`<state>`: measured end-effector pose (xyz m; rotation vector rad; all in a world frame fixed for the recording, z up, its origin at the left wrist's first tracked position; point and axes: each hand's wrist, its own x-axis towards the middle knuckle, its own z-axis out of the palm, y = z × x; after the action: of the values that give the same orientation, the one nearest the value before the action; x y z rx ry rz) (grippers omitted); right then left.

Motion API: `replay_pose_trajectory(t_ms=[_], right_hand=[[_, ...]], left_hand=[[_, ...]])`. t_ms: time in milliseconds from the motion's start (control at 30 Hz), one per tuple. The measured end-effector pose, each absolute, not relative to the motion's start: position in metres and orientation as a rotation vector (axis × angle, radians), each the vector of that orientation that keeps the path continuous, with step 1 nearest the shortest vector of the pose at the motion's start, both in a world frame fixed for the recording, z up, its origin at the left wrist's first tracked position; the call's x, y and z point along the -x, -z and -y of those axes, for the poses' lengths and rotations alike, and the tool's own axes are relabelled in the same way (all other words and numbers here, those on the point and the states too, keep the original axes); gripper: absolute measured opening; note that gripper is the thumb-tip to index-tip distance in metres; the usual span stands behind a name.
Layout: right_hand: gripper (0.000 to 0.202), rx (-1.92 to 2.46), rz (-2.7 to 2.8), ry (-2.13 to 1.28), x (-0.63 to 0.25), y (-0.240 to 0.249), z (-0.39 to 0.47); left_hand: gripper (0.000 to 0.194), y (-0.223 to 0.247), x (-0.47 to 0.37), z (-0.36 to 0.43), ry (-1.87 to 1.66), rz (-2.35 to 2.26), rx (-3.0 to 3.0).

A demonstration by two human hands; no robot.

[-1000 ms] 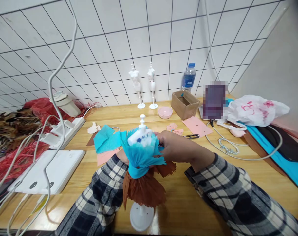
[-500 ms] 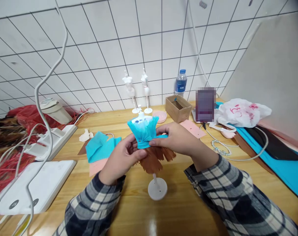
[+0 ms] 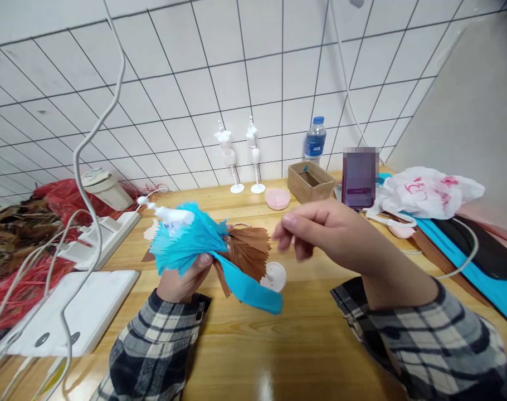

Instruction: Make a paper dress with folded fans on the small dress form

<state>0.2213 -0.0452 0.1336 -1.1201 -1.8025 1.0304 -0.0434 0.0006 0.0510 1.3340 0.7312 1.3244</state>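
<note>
My left hand (image 3: 182, 283) is closed around the waist of a small white dress-form mannequin (image 3: 170, 214), which leans to the left. Bright blue crinkled paper (image 3: 190, 236) flares around its upper body, and a fringed brown paper skirt (image 3: 250, 250) spreads below. From the waist, a loose blue paper strip (image 3: 253, 292) hangs toward the right. The mannequin's round white base (image 3: 275, 275) shows behind the skirt. Apart from it on the right, my right hand (image 3: 320, 228) hovers with loosely bent fingers and nothing visible in them.
Two bare white mannequins (image 3: 254, 156) stand by the tiled wall. Right of them are a pink dish (image 3: 277, 199), a cardboard box (image 3: 311, 182), a water bottle (image 3: 316, 139) and a phone (image 3: 359, 181). A power strip (image 3: 97, 245) and a white flat device (image 3: 82, 312) lie left, with a cable hanging before them.
My right hand has let go of the blue strip and moved right. The mannequin, upright before, is tilted left in my left hand, and the strip's end now hangs free.
</note>
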Motion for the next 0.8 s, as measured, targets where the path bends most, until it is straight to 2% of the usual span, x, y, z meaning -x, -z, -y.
replay_pose_trajectory(t_ms=[100, 167, 400, 600, 800], right_hand=[[0.021, 1.094, 1.692, -0.409, -0.208, -0.123, 0.046], [0.016, 0.929, 1.781, -0.198, -0.195, -0.116, 0.051], [0.018, 0.788, 1.984, -0.062, -0.169, -0.099, 0.062], [0.018, 0.734, 2.158, 0.379, -0.176, -0.098, 0.059], [0.018, 0.915, 2.083, -0.037, -0.169, -0.094, 0.054]], left_hand=[[0.048, -0.053, 0.042, 0.002, -1.37, -0.646, -1.359], [0.047, -0.054, 0.04, 0.006, -1.359, -0.635, -1.337], [0.054, -0.054, 0.031, 0.017, -1.312, -0.72, -1.149], [0.05, -0.047, 0.029, 0.017, -1.281, -0.776, -1.187], [0.033, -0.045, 0.027, 0.019, -1.292, -0.83, -1.209]])
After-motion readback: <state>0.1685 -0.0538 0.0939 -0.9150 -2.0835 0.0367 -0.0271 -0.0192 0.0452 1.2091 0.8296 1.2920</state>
